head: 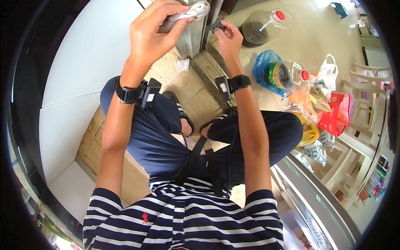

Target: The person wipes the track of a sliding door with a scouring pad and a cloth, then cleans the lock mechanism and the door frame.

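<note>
My left hand is raised at the top centre, its thumb and fingers closed on a folded whitish cloth beside a pale upright panel. To its right, my right hand pinches a dark grey mesh-like scouring pad at the edge of a dark upright door frame. Below the hands runs a dirty metal floor track. A crumpled white wrapper lies on the tiles left of the track. Both wrists carry strapped-on black devices.
Right of my right hand stands a large clear plastic jug with a red cap. Below it are an oil bottle in a blue bag, several plastic bags and a red package. White cabinet fronts rise at left; white chairs stand at right.
</note>
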`<state>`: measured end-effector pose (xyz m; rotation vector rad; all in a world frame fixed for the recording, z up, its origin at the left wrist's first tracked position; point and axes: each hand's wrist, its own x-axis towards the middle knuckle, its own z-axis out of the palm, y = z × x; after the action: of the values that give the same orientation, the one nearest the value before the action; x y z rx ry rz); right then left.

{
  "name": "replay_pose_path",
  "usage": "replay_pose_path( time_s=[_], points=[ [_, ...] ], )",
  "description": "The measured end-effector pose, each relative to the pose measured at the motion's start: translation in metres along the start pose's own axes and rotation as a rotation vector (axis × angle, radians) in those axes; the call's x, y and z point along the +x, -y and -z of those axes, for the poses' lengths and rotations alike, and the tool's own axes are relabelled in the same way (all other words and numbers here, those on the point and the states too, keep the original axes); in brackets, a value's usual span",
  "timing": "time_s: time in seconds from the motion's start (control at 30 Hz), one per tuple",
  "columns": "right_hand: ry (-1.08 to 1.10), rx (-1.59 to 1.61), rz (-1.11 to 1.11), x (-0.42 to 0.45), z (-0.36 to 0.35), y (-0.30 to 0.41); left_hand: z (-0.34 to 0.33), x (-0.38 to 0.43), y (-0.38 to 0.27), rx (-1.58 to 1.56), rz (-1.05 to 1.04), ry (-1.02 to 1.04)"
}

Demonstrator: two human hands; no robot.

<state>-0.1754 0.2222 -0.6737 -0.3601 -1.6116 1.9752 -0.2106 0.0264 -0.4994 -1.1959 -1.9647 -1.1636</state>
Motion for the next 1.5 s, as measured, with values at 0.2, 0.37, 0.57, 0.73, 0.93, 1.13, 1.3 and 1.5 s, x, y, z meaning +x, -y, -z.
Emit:
replay_pose_path(
  time_s=[0.2, 0.37, 0.57, 0.73, 0.93, 1.13, 1.3, 1.5],
  points=[
    [-0.021, 0.037, -0.011, -0.001, -0.007, -0.007, 0.001, -0.002, 0.001, 0.025, 0.018, -0.024],
    [-0.124, -0.313, 0.115, 0.003, -0.015, -0.005, -0.001, 0.000, 0.001, -0.013, 0.012, -0.034],
    [-0.177, -0.631, 0.519, 0.011, -0.028, 0.032, 0.001, 0.002, 0.001, -0.038, 0.039, -0.031],
    [-0.188, -0.549, 0.561, 0.024, -0.049, 0.104, 0.004, 0.002, -0.002, 0.005, 0.050, -0.021],
    [-0.180, -0.615, 0.766, 0.029, -0.037, 0.084, 0.002, 0.004, -0.007, -0.075, 0.082, -0.020],
    [-0.115, -0.710, 0.832, 0.037, -0.061, 0.168, 0.006, -0.004, 0.001, -0.012, 0.042, -0.033],
    [-0.104, -0.731, 0.801, 0.036, -0.030, 0.089, 0.002, -0.001, -0.006, -0.085, 0.126, -0.036],
    [0.004, -0.869, 0.554, 0.024, -0.014, 0.036, 0.001, 0.000, -0.004, -0.112, 0.132, -0.033]
  ],
)
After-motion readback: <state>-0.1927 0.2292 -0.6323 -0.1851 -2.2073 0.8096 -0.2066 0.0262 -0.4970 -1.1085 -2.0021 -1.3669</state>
